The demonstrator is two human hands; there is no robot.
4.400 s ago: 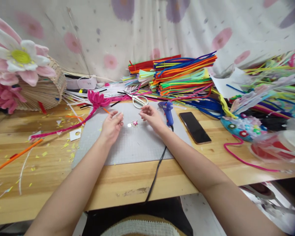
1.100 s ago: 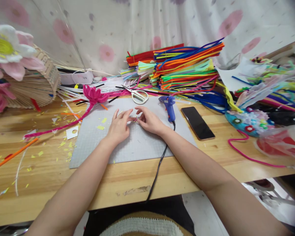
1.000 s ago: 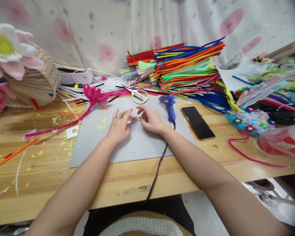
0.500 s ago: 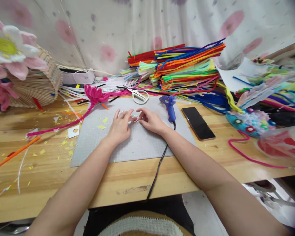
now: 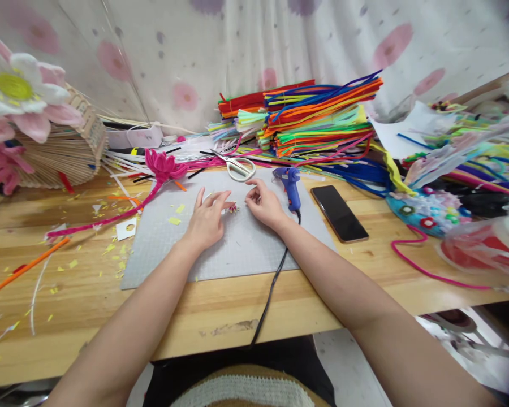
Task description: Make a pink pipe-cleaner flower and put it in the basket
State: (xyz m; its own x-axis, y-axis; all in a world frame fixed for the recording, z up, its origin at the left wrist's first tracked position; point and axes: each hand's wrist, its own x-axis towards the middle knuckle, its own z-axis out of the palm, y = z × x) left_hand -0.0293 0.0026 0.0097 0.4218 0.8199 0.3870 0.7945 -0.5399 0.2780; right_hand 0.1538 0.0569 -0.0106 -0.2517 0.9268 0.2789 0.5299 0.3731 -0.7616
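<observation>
My left hand (image 5: 206, 219) pinches a small spiky piece (image 5: 233, 208), pink with pale yellow tips, between thumb and forefinger above the grey cutting mat (image 5: 220, 257). Its other fingers are spread. To the right, my right hand (image 5: 263, 207) is apart from that piece, thumb and fingertips pressed together; whatever they hold, if anything, is too small to make out. A blue glue gun (image 5: 291, 186) lies just beyond the right hand, its black cord running under my right forearm. Scissors with pale handles (image 5: 240, 169) rest at the mat's far edge.
A pink pipe-cleaner flower (image 5: 163, 167) with a long stem lies left of the mat, near yellow scraps. Bundled pipe cleaners (image 5: 318, 116) are stacked behind. A black phone (image 5: 339, 213) lies right of the mat, and a blue decorated piece (image 5: 415, 215) sits farther right.
My right hand has drawn slightly right, away from the spiky piece, leaving a gap. The left hand keeps its pinch nearly in place. The view has shifted slightly.
</observation>
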